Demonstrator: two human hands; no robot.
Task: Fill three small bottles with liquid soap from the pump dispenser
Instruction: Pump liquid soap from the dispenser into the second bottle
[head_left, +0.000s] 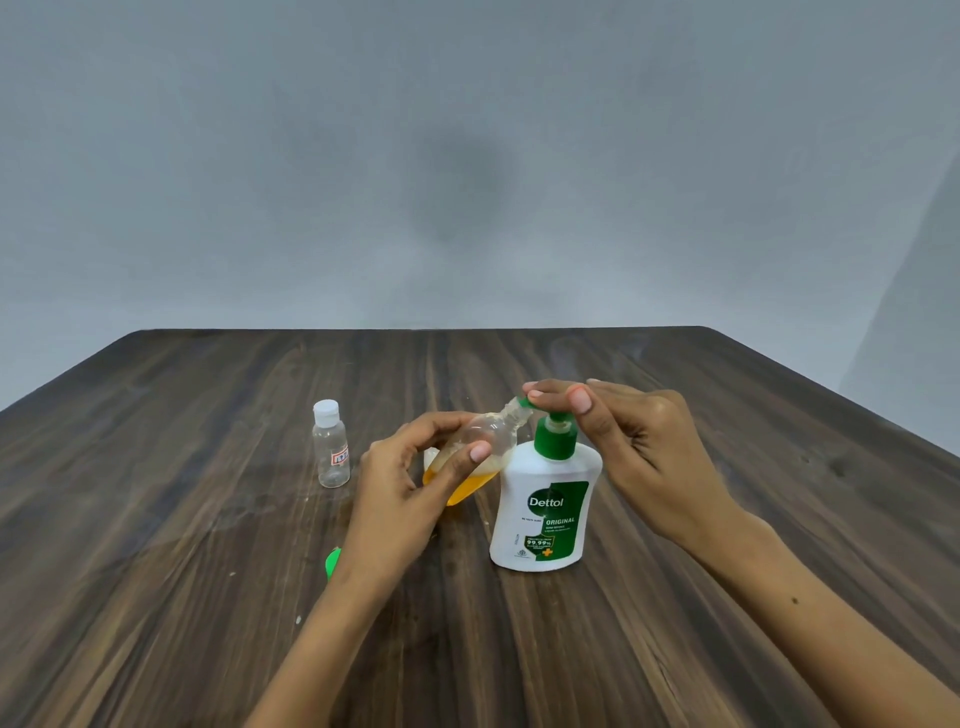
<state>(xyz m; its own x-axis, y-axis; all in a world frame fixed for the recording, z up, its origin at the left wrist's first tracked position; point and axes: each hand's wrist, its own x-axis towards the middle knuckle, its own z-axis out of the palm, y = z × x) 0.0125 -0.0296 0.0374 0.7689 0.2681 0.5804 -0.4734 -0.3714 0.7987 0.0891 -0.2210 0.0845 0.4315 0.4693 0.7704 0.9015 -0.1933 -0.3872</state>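
The dark wood-grain counter (208, 519) fills the lower half of the view, under a plain grey wall (467, 156). Near its middle stands the white plastic Dettol pump dispenser with a green pump head (546, 506), upright. The right hand (631, 447) comes in from five o'clock and rests on the pump head, fingers bent over its top; this grip presses rather than wraps. The left hand (410, 486) comes in from seven o'clock, its grip clamped round a small clear plastic bottle partly filled with orange soap (475, 462). That bottle is tilted, its open neck pointing toward one o'clock and meeting the green spout just under the right fingertips. At nine o'clock from the dispenser, well apart, a second small clear bottle with a white cap (331, 444) stands upright and looks empty. At seven o'clock from the left hand, a small green cap (331, 564) lies on the counter, partly hidden by the wrist
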